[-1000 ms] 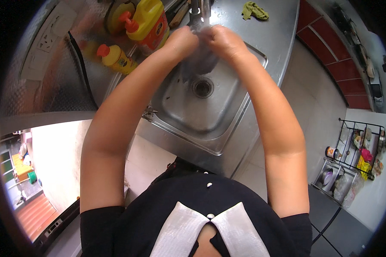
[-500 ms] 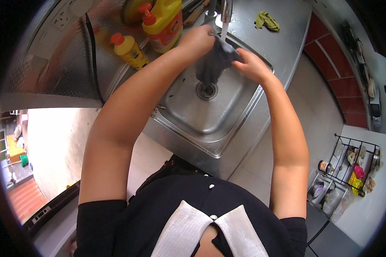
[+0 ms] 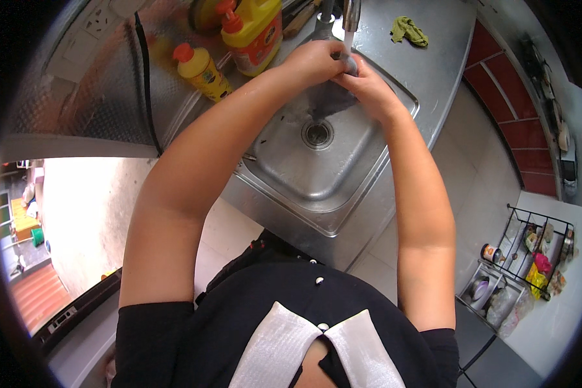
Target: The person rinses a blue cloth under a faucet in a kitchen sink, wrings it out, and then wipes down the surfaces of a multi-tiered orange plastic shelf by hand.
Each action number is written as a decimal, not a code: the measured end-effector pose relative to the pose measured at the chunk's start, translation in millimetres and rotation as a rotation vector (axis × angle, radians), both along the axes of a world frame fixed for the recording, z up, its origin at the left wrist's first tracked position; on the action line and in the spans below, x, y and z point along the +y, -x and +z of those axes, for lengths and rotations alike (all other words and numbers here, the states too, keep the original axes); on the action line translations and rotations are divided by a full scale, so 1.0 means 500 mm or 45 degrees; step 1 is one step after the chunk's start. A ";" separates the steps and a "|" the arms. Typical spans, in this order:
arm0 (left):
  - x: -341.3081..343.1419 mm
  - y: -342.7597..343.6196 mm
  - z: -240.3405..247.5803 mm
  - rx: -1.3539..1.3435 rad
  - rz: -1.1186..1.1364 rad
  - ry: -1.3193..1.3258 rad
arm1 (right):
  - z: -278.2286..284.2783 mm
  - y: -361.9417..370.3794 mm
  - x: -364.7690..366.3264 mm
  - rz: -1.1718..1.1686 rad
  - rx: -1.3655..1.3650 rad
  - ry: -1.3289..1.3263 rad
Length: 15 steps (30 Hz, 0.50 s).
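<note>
Dark cloth (image 3: 333, 101) is grasped over the sink (image 3: 304, 178) by left hand (image 3: 323, 59) and right hand (image 3: 370, 89), some fingers kinda hidden; its lower folds are blurred, tap (image 3: 352, 18) cut off.

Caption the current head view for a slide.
Left hand and right hand hold a dark cloth under the running tap, over a steel sink.
</note>
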<state>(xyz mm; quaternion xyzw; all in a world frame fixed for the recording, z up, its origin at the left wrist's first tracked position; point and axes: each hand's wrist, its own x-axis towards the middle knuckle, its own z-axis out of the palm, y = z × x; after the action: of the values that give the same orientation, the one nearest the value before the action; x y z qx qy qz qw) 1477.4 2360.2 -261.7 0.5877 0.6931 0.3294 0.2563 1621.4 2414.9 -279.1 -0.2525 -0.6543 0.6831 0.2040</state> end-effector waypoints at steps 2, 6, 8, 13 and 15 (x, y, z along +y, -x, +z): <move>-0.003 0.003 0.007 0.035 0.024 0.064 | -0.003 -0.003 0.030 0.038 -0.285 -0.215; -0.021 0.038 -0.014 0.056 0.004 0.123 | 0.049 -0.012 0.011 -0.063 -0.207 -0.201; -0.018 0.029 -0.027 0.162 -0.018 0.146 | 0.050 -0.016 0.010 -0.030 -0.093 -0.118; -0.004 0.011 -0.033 0.133 0.058 0.180 | 0.058 -0.018 -0.005 0.052 0.229 0.194; 0.017 -0.011 -0.041 -0.535 0.258 0.164 | 0.041 -0.015 -0.010 -0.305 0.270 0.575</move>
<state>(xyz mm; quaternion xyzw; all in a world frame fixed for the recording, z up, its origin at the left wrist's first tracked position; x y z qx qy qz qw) 1483.1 2368.8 -282.2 0.4162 0.6996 0.4234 0.3976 1628.9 2410.0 -258.4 -0.2943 -0.4260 0.8052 0.2892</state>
